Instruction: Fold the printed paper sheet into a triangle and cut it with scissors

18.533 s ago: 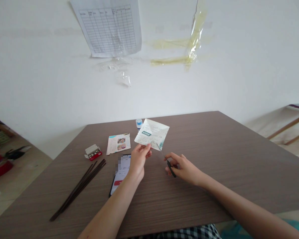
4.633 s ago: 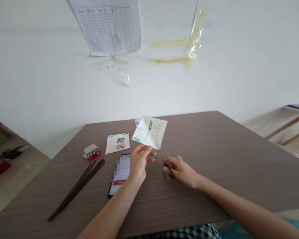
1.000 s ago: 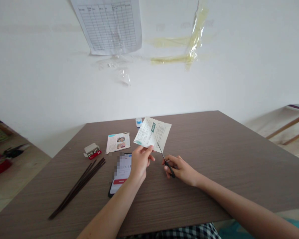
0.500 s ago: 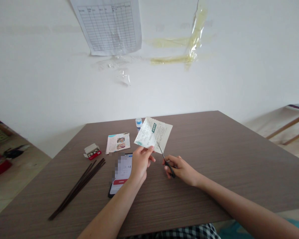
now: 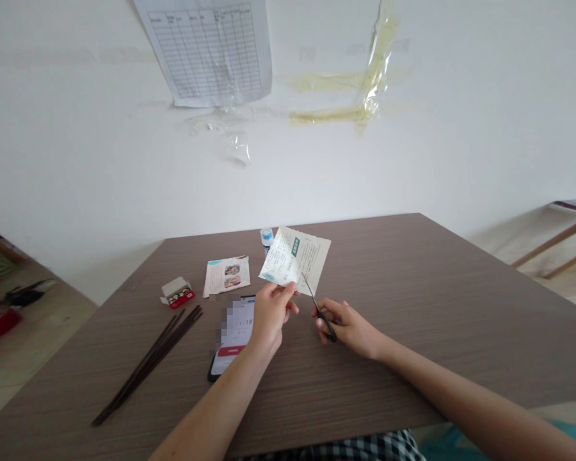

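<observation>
Between thumb and fingers, my left hand (image 5: 271, 310) pinches the lower edge of a printed sheet of paper (image 5: 312, 253), held tilted above the table. The sheet carries small text and a dark green label. My right hand (image 5: 350, 326) is closed around the black handles of a pair of scissors (image 5: 327, 327). The thin blades reach up to the paper's lower part and lie across its printed face, just right of my left fingertips. Whether the blades are parted is too small to tell.
Under my left forearm lies a phone (image 5: 230, 339). Farther left are thin dark brown sticks (image 5: 148, 365), a small red-and-white open box (image 5: 178, 294) of batteries or similar cylinders, and a printed paper packet (image 5: 227, 275). A small blue-and-white bottle (image 5: 267, 237) stands behind the sheet, near the wall.
Almost nothing differs. The paper sheet has tilted very slightly, while both hands and the scissors keep nearly the same place.
</observation>
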A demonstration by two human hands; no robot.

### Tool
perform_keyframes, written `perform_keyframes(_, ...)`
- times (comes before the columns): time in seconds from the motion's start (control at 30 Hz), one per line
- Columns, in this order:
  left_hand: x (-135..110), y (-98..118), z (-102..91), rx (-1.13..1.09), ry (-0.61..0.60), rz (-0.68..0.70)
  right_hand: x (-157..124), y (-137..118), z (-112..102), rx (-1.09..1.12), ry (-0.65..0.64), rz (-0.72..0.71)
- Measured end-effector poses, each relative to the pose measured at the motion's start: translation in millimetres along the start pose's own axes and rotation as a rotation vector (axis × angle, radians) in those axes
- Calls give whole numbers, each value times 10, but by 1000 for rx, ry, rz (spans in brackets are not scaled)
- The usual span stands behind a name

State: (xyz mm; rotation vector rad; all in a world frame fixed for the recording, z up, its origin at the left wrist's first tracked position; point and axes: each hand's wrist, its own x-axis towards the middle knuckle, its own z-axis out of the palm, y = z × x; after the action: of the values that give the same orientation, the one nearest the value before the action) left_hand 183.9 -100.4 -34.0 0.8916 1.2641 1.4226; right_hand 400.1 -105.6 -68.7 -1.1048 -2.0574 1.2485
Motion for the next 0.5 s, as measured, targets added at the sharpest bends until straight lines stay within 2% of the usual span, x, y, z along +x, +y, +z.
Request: perform_keyframes(0.5, -16, -12, 9, 28, -27, -12, -6, -83, 3, 31, 55, 62)
